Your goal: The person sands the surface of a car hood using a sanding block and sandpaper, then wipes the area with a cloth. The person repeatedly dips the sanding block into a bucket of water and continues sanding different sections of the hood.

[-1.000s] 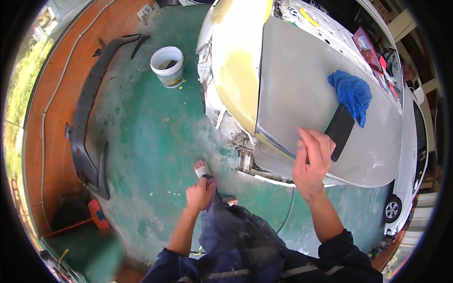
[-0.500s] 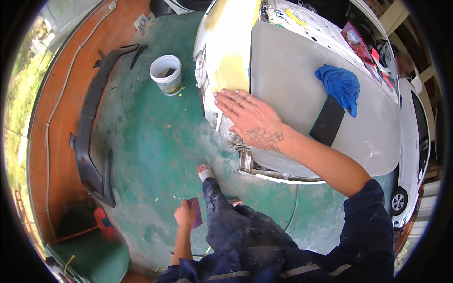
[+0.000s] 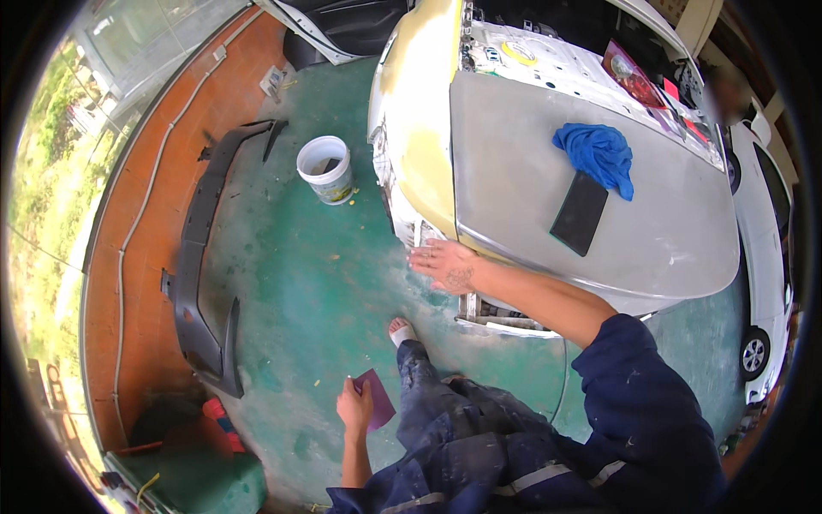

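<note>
My right hand (image 3: 447, 264) lies flat, fingers stretched out, at the lower corner of a car's yellow and white body panel (image 3: 424, 171). Its palm faces the panel edge; whether it presses on the surface is hard to see. Down at my left side, my left hand (image 3: 354, 405) pinches a purple sheet of sandpaper (image 3: 377, 401) by its edge. Right of my right hand spreads the grey car trunk lid (image 3: 514, 188). On that lid lie a crumpled blue cloth (image 3: 595, 154) and a flat black block (image 3: 580, 214), the cloth overlapping the block's upper end.
A white bucket (image 3: 325, 171) stands on the green floor (image 3: 300, 283) beside the car. Further left, a dark bumper (image 3: 193, 274) lies along the orange wall (image 3: 141, 283). A yellow tape roll (image 3: 519, 53) rests near the rear window. At right is a white car (image 3: 762, 257).
My right hand has slid down the panel toward its lower corner, nearer to me. The left hand still holds the sandpaper, which now shows more of its face. The whole view has shifted.
</note>
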The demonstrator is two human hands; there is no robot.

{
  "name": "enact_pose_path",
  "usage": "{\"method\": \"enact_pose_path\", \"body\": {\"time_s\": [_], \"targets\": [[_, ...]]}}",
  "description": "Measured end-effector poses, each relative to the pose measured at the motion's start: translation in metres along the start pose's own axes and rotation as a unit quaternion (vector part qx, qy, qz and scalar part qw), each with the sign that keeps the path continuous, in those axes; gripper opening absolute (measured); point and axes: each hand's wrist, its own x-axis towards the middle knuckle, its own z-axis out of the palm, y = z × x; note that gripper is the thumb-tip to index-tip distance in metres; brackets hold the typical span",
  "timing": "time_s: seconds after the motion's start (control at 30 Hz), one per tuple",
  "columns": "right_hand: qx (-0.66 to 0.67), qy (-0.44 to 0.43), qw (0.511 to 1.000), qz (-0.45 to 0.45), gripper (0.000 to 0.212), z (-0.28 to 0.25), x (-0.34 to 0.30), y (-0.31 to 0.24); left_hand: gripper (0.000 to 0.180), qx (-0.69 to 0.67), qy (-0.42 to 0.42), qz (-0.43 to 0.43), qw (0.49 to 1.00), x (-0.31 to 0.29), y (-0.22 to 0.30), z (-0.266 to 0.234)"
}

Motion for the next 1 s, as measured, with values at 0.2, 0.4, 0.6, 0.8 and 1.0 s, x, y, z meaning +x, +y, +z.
{"method": "enact_pose_path", "body": {"time_s": [0.2,0.4,0.6,0.8,1.0], "targets": [[-0.611,0.082,0.735,-0.283,0.048,0.044,-0.035,0.037,0.028,-0.119,0.035,-0.039,0.991,-0.022,-0.008,-0.066],[-0.409,0.301,0.828,-0.239,0.021,0.083,-0.092,-0.048,0.023,-0.229,-0.017,0.002,0.973,0.032,0.012,-0.104],[-0.435,0.614,0.654,-0.079,0.060,0.063,-0.131,-0.122,0.030,-0.307,-0.120,0.107,0.938,0.097,0.115,-0.148],[-0.427,0.686,0.513,0.291,0.089,-0.050,-0.136,-0.131,0.031,-0.480,-0.323,0.041,0.814,0.182,0.134,-0.139],[-0.274,0.737,0.571,0.236,0.070,0.002,-0.136,-0.168,0.034,-0.480,-0.505,-0.031,0.717,0.252,0.174,-0.177]]}}
